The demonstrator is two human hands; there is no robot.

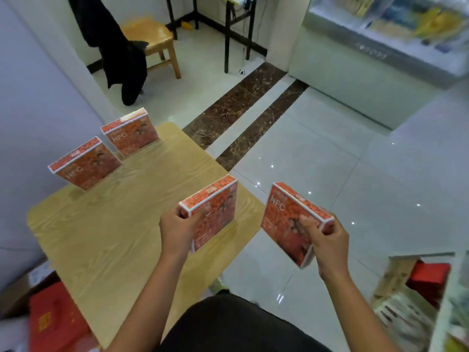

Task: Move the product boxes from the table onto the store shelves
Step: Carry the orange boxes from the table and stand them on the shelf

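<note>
Several orange-red product boxes printed "NFC" are in view. Two stand upright at the far left of the wooden table [114,237]: one box [85,165] nearer and another box [130,132] behind it. My left hand [177,228] grips a third box [215,212] by its top corner, at the table's right edge. My right hand [327,240] holds a fourth box [286,219] in the air over the floor, right of the table. A store shelf [388,29] with blurred goods stands at the far right.
A wooden chair [152,39] with a dark garment [114,47] draped over it stands beyond the table. Black table legs [227,36] stand behind. A shelf unit [418,295] with red packs is at the near right. Red packaging [55,321] lies at the lower left. The tiled floor [342,161] stretches toward the shelf.
</note>
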